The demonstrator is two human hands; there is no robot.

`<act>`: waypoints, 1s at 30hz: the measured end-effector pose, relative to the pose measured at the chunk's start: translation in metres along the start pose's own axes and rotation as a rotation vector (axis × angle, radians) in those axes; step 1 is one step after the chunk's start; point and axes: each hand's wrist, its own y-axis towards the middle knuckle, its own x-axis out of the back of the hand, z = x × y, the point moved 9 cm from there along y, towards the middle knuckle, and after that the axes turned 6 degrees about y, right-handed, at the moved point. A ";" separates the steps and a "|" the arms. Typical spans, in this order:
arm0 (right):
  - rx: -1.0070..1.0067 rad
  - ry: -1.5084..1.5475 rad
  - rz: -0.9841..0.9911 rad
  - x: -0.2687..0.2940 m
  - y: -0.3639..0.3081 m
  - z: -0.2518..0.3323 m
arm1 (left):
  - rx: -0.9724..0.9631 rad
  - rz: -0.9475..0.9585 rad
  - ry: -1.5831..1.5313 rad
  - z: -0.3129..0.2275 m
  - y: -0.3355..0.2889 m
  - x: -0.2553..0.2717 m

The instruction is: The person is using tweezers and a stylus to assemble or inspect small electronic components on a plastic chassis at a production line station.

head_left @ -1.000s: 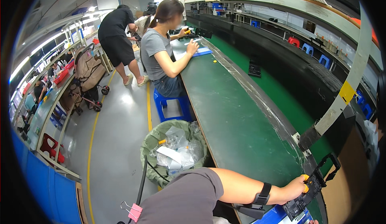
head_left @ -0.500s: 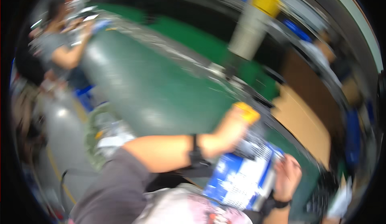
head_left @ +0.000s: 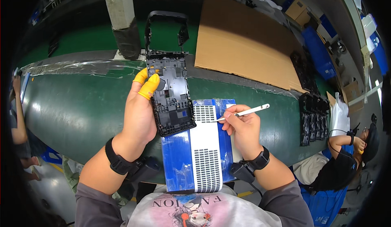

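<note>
The frame (head_left: 174, 96) looks matt plastic, the blue board (head_left: 177, 161) glossy.

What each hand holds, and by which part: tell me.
The left hand holds a black plastic frame by its left edge; the right hand holds a slim white tool toward its pointed end.

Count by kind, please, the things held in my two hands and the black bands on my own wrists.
Frame: 1
White tool: 1
Wrist bands: 2
Total: 4
</note>
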 end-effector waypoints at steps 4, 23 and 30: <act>-0.011 0.028 0.001 -0.001 0.001 -0.004 | -0.017 0.003 0.014 -0.004 -0.004 -0.003; 0.008 0.074 0.006 -0.004 -0.004 0.003 | -0.003 0.015 0.028 0.003 -0.005 -0.007; -0.024 0.233 0.122 -0.033 -0.011 0.037 | 0.011 0.042 -0.036 0.003 -0.011 -0.010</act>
